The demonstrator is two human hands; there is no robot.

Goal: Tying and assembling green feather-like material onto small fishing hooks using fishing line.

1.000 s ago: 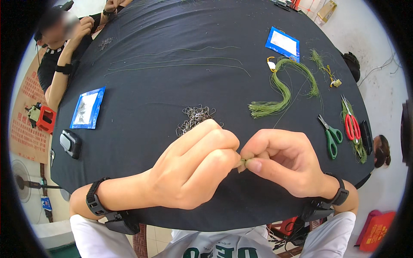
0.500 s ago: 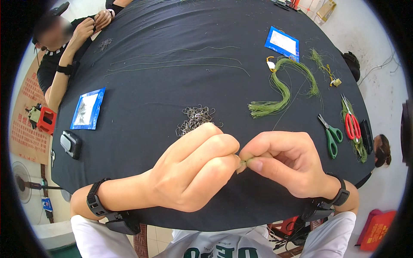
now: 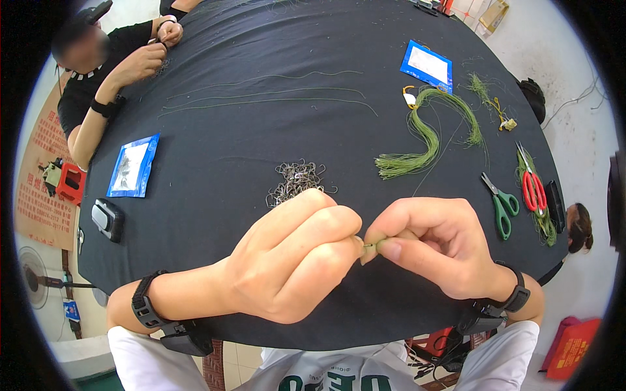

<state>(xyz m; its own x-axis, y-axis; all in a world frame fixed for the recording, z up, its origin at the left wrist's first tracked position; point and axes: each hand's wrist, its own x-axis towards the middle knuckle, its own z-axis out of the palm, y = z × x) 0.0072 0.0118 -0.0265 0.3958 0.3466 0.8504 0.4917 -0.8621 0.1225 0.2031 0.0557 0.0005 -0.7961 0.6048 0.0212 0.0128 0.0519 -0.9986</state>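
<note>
Fingers [image 3: 395,250] of my left hand [image 3: 287,267] and right hand [image 3: 438,249] were clamped on a thin greenish piece [image 3: 370,246] between them, my side of the hooks [image 3: 298,181], a fine holding step whose next move, I judged, called for steady pressure.

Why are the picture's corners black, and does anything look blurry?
Head view: fisheye lens, so edges bend near the rim and corners go black; head view: the black-shirted co-worker's head is blurred; head view: the thin greenish strand between left hand and right hand is too tiny to make out.
</note>
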